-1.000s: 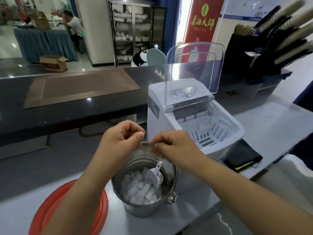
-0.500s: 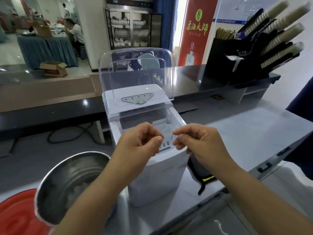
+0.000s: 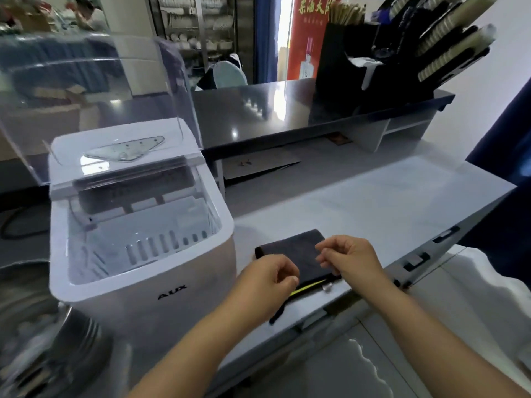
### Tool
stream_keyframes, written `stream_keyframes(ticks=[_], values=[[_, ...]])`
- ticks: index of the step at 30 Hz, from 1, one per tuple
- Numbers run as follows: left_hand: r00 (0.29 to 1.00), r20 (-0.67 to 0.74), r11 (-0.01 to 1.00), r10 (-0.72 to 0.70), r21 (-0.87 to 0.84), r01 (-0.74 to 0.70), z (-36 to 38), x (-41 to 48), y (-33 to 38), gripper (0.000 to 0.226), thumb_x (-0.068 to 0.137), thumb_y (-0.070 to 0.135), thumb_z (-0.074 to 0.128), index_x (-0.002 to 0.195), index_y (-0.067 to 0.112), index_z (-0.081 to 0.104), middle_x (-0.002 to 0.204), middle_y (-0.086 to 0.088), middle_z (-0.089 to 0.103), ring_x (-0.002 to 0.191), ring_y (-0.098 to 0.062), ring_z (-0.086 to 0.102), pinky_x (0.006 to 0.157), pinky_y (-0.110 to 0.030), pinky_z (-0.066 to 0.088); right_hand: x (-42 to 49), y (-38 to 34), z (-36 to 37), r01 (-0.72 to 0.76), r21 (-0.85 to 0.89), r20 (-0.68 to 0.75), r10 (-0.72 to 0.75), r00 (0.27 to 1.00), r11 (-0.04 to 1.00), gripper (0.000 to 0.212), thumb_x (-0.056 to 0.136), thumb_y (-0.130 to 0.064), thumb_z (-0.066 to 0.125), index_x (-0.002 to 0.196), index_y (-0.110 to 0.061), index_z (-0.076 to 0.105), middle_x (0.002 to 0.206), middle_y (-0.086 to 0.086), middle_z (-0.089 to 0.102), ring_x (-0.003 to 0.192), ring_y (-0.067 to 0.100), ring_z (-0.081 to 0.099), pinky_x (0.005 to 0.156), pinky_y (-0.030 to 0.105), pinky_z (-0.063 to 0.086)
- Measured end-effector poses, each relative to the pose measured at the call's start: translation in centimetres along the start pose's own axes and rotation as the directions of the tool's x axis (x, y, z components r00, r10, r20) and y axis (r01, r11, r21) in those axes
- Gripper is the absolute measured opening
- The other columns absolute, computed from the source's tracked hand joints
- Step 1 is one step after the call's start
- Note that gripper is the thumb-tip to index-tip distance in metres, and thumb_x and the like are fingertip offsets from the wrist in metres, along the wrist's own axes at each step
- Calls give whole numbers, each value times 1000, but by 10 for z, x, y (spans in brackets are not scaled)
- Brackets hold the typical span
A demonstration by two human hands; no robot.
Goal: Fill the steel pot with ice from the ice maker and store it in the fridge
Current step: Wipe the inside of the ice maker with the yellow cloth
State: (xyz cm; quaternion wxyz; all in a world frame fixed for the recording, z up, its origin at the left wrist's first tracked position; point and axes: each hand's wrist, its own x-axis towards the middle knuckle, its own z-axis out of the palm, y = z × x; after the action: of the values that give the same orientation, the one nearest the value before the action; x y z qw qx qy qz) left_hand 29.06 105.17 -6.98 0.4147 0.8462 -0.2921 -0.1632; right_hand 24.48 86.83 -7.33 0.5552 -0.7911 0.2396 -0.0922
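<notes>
The white ice maker stands at the left with its clear lid raised; its slotted basket looks empty. The steel pot is at the bottom left, blurred and cut off by the frame edge, with pale ice faintly visible inside. My left hand and my right hand hover close together to the right of the ice maker, above a folded black cloth. Both have curled fingers and nothing shows between them. No fridge is in view.
The grey counter stretches to the right. A dark raised shelf runs behind it, bearing a black holder with stacked cups and sticks. Drawer fronts line the counter's near edge.
My hands have left the pot's handle and moved right, past the ice maker, to above the black cloth. The view has turned right, so the pot has slid to the bottom left.
</notes>
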Motion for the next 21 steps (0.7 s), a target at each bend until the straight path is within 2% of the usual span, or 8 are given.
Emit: stream_keyframes(ticks=[2, 5, 8, 12, 15, 17, 19, 21], values=[[999, 2, 990, -33, 139, 33, 25, 21, -14, 12, 90, 26, 56, 99, 28, 63, 90, 18, 52, 89, -10, 55, 83, -30, 49, 10, 20, -5, -59, -78, 12, 61, 998, 995, 26, 87, 3, 56, 75, -17, 69, 70, 4, 71, 61, 12, 64, 49, 15, 46], [998, -13, 961, -61, 270, 62, 53, 45, -36, 24, 90, 24, 56, 113, 21, 62, 113, 7, 52, 104, -16, 54, 88, -30, 46, 19, 45, -10, -137, -115, 3, 138, 990, 984, 29, 86, 4, 55, 74, -18, 68, 73, 4, 70, 62, 11, 63, 50, 15, 46], [999, 42, 906, -8, 422, -11, 67, 60, -56, 27, 86, 19, 59, 112, 13, 61, 115, -2, 52, 107, -21, 50, 84, -29, 44, 24, 60, -12, -189, -106, 14, 191, 981, 976, 24, 86, 2, 56, 77, -17, 69, 76, 4, 71, 65, 12, 64, 55, 19, 49], [988, 150, 802, -19, 593, -74, 74, 64, -73, 31, 84, 19, 62, 113, 9, 60, 113, -6, 52, 106, -22, 47, 82, -34, 45, 25, 70, -16, -216, -89, 15, 218, 976, 972, 23, 87, 0, 54, 80, -16, 70, 78, 4, 72, 67, 11, 65, 56, 20, 48], [992, 124, 828, -8, 558, -63, 74, 69, -78, 27, 89, 16, 56, 113, 9, 65, 112, -6, 57, 104, -22, 52, 84, -31, 45, 27, 75, -20, -209, -100, 7, 211, 978, 973, 23, 87, -1, 53, 80, -16, 70, 78, 4, 72, 71, 14, 67, 57, 21, 49], [995, 89, 854, -42, 521, -10, 72, 73, -77, 23, 91, 12, 50, 105, 7, 68, 108, -8, 61, 99, -23, 56, 82, -32, 45, 28, 77, -22, -207, -104, 6, 209, 978, 973, 23, 87, -1, 54, 80, -16, 70, 78, 4, 72, 71, 14, 67, 57, 21, 50], [995, 28, 879, -95, 471, 70, 70, 76, -71, 20, 93, 11, 45, 95, 8, 64, 96, -6, 61, 86, -23, 57, 75, -35, 45, 29, 80, -22, -204, -95, 3, 205, 979, 974, 24, 87, -1, 54, 79, -17, 70, 79, 4, 72, 70, 13, 67, 60, 24, 52], [990, -53, 926, -129, 352, 139, 66, 77, -59, 16, 95, 15, 39, 87, 15, 53, 80, -1, 56, 72, -20, 51, 63, -35, 42, 28, 81, -21, -187, -92, -33, 184, 982, 978, 25, 87, -3, 56, 79, -21, 70, 81, 1, 72, 72, 12, 68, 68, 29, 55]])
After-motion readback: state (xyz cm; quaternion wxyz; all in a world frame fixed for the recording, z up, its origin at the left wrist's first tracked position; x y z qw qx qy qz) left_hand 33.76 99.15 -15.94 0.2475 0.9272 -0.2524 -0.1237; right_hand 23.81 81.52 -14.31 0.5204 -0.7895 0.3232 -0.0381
